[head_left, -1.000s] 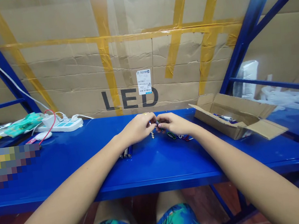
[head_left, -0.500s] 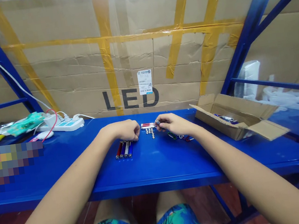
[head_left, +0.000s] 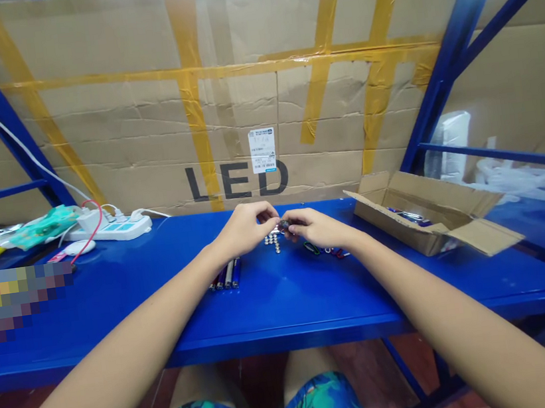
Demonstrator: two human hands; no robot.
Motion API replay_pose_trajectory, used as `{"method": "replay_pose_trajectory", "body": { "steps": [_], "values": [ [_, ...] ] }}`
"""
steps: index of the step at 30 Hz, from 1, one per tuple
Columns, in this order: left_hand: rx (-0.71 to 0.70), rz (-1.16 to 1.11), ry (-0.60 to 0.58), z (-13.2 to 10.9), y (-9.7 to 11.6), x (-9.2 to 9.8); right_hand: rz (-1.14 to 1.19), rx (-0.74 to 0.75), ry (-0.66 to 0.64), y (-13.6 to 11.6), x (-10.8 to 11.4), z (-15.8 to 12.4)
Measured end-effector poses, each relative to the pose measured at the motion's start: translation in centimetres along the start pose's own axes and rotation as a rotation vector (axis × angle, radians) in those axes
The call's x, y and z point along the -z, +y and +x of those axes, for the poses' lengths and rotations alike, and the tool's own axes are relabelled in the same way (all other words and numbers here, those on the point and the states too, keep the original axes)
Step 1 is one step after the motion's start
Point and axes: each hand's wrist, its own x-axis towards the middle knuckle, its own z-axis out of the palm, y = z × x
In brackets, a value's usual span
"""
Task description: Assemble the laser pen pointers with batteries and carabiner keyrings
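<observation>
we are pinching a small dark piece (head_left: 284,224) between the thumb and fingers of the right hand (head_left: 319,226); it is sitting at the fingertips, on the side facing the left hand (head_left: 243,226). right is the nearer hand, being in contact. the piece's long axis is not showing; it is too small and too covered to read.

the left hand is arching in from the other side, its thumb and fingers curving toward the piece. we cannot tell whether they are touching it or gripping anything.

small silver pieces (head_left: 276,245) are lying below the gap between the hands, on our side of it, one short line pointing toward us. slim tubes (head_left: 228,275) are resting side by side beneath the left wrist, long axes running away from us and leaning slightly right at the far ends, which the left hand is hiding; left is the nearer hand there. coloured clips (head_left: 327,249) are lying just under the right hand. an open cardboard box (head_left: 390,225) is standing farther right on the blue tabletop (head_left: 286,309), well apart from both hands.
</observation>
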Motion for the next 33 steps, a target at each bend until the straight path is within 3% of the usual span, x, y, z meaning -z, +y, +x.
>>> {"method": "replay_pose_trajectory", "body": {
  "steps": [8,12,17,26,33],
  "values": [
    [0.011,-0.023,0.04,0.0,-0.1,-0.9,-0.05,0.103,0.075,-0.3,0.1,0.0],
    [0.074,-0.155,0.055,0.1,0.0,-1.0,-0.046,0.148,0.183,-0.1,-0.2,0.1],
    [0.127,-0.353,-0.008,0.0,0.2,-1.1,-0.046,0.149,0.318,0.0,-0.6,0.1],
    [0.057,-0.362,0.009,0.0,0.0,-1.2,-0.249,0.3,0.281,-1.1,-0.2,-0.3],
    [0.064,-0.354,-0.022,-0.1,0.1,-1.3,-0.184,0.251,0.383,-0.9,-0.4,-0.3]
  ]
}}
